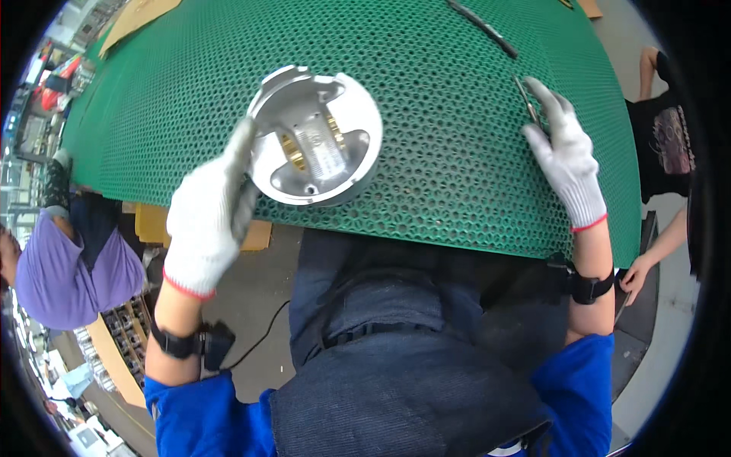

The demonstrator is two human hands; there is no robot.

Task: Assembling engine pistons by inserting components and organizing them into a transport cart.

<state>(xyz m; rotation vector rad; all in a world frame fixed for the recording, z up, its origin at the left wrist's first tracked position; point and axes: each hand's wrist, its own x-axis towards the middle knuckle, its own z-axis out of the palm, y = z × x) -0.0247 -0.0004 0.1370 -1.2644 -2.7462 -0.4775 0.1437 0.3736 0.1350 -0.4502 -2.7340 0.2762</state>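
Note:
A silver engine piston, its hollow underside facing up, is near the front left of the green mat. Two brass-coloured bushings show inside it. My left hand, in a white knit glove, grips its left side, thumb along the rim and the other fingers partly hidden below. Over the right part of the mat, my gloved right hand has thumb and forefinger spread apart. A thin dark metal tool lies between those fingertips; whether they touch it I cannot tell.
The perforated green mat covers the table. A black rod-like tool lies at its far right, brown cardboard at the far left. One person stands right, another with purple clothing left, beside a box of metal parts.

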